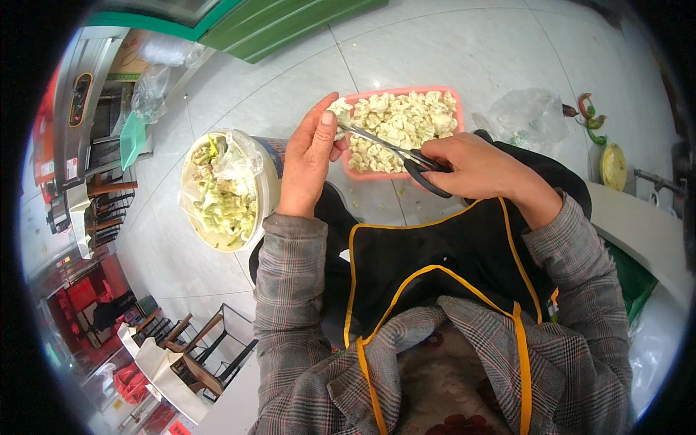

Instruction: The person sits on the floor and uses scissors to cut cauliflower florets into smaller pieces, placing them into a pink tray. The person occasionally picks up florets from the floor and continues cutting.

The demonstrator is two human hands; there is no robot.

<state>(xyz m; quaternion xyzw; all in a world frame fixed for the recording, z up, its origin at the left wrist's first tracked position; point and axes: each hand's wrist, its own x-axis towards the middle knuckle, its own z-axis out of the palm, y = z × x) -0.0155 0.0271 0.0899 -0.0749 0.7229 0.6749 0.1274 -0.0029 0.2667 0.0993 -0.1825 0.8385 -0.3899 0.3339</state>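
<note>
My left hand (315, 147) grips a piece of cauliflower (341, 110) between thumb and fingers, above the left rim of a pink plastic basket (461, 109). In my right hand (473, 163) is a pair of scissors (416, 163) with black handles. Their blades point left and reach the cauliflower piece; whether they are parted is hard to tell. Cut cauliflower florets (405, 122) fill the basket, which rests on the tiled floor in front of me.
Left of me stands a bucket (266, 204) holding leaf trimmings (223, 209) and clear plastic. A clear plastic bag (524, 122), several peppers (591, 119) and a yellow dish (613, 167) lie to the right. A green panel (288, 27) borders the far side. Chairs (209, 353) stand at lower left.
</note>
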